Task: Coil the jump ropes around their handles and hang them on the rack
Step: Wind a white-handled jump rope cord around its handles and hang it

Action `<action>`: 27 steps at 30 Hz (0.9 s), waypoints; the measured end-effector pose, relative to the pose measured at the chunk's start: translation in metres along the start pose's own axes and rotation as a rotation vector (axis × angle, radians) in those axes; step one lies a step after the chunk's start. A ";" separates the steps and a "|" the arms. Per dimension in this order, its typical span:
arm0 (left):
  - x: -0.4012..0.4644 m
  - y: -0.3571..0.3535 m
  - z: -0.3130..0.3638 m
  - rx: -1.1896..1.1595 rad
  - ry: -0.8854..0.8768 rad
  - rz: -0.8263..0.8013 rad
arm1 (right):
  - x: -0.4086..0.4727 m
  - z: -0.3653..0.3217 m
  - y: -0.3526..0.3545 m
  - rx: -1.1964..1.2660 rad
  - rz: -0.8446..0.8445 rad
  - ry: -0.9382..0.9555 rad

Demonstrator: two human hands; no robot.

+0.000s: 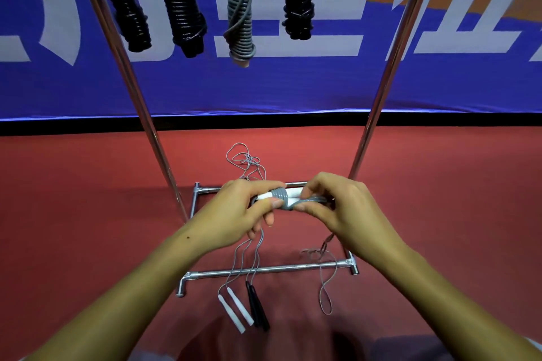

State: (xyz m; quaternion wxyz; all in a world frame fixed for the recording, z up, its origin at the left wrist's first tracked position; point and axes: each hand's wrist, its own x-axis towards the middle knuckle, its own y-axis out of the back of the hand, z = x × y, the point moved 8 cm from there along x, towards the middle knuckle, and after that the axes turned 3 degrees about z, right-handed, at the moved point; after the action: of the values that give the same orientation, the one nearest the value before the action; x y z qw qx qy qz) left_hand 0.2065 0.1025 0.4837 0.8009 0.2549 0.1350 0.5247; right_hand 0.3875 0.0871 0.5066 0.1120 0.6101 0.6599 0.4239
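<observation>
Landmark: rack base [264, 269], a chrome frame on the red floor [88, 214].
Nearest the camera: white handles [234, 312] and black handles [258, 309] lie on the floor just in front of the base's front bar, side by side; their cords run up across the bar.
Loose cord: a grey loop [325, 299] lies on the floor in front of the base's right end.
Left hand [234, 212]: above the base, fingers curled round the white end of the grey rope bundle [286, 199].
Right hand [343, 208]: above the base, thumb and fingertips pinching the bundle's other end.
Bundle: level between both hands, grey cord coiled round paired white handles.
Behind the base: more grey cord [245, 160] in a tangle on the floor.
Poles [140, 97]: rise slanting from the base.
Hanging above: three black coiled ropes [181, 6] and one grey coiled rope [240, 17].
Farthest: blue banner [264, 85].
</observation>
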 end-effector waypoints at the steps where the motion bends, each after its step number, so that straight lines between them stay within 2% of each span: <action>1: -0.001 -0.002 0.000 0.010 -0.003 -0.019 | 0.000 0.001 0.000 0.016 -0.009 -0.013; 6: -0.002 -0.007 0.004 -0.006 0.006 -0.088 | 0.001 0.008 0.002 0.088 -0.007 -0.070; 12: -0.009 -0.015 0.010 -0.027 0.020 -0.221 | 0.000 0.018 -0.001 0.284 -0.198 -0.224; 17: -0.014 -0.021 0.011 -0.045 0.042 -0.327 | -0.002 0.021 -0.005 0.458 -0.282 -0.313; 27: -0.021 -0.019 0.027 -0.074 -0.018 -0.403 | -0.005 0.012 -0.013 0.610 -0.436 -0.306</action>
State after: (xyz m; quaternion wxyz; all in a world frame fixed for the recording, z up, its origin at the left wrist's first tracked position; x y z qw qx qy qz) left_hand 0.2256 0.0706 0.4953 0.8997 0.1980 0.1568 0.3561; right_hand 0.3873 0.0891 0.4880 0.1099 0.5172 0.8451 0.0791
